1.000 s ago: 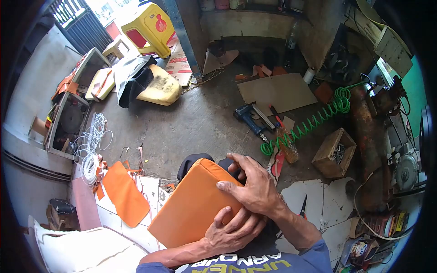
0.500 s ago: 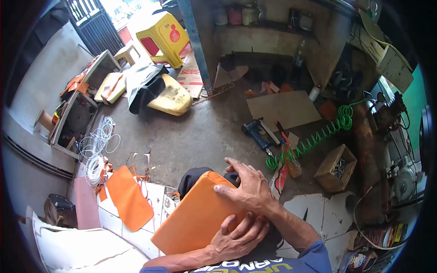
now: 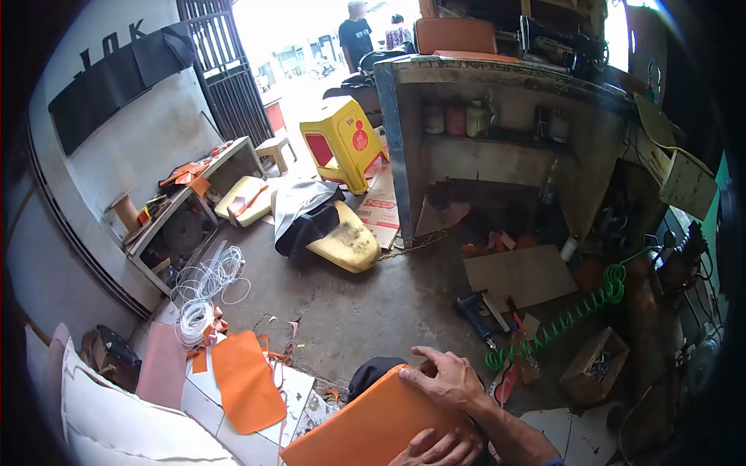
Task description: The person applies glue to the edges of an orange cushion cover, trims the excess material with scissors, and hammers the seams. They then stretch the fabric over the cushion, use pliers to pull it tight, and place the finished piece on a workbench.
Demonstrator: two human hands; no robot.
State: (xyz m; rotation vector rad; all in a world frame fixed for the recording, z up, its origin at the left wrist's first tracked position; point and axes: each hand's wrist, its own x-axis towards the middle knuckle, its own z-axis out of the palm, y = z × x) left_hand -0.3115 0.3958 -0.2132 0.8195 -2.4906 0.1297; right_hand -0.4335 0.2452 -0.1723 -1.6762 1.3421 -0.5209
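An orange covered cushion (image 3: 381,427) lies tilted across my lap, its lower part cut off by the bottom of the view. My right hand (image 3: 451,382) is at its upper corner, thumb on the edge and fingers reaching over the far side; the index finger is stretched out. Lower down, my left hand (image 3: 440,450) rests on the orange face with its fingers apart and slightly bent, partly out of view. Beside the cushion, to the left, an orange cut piece (image 3: 247,382) lies flat on the white tiles.
A nail gun (image 3: 474,318) with a green coiled hose (image 3: 575,312) lies to the right, near a wooden box (image 3: 595,365) of small metal pieces. Ahead are a yellow foam seat (image 3: 348,239), a yellow stool (image 3: 342,144) and a workbench (image 3: 505,74). White cord (image 3: 196,320) lies left. People (image 3: 357,39) stand outside.
My view has tilted up and swung left, bringing the bench top and doorway into sight. Both hands stay on the cushion; the right thumb now sits closer to its upper edge.
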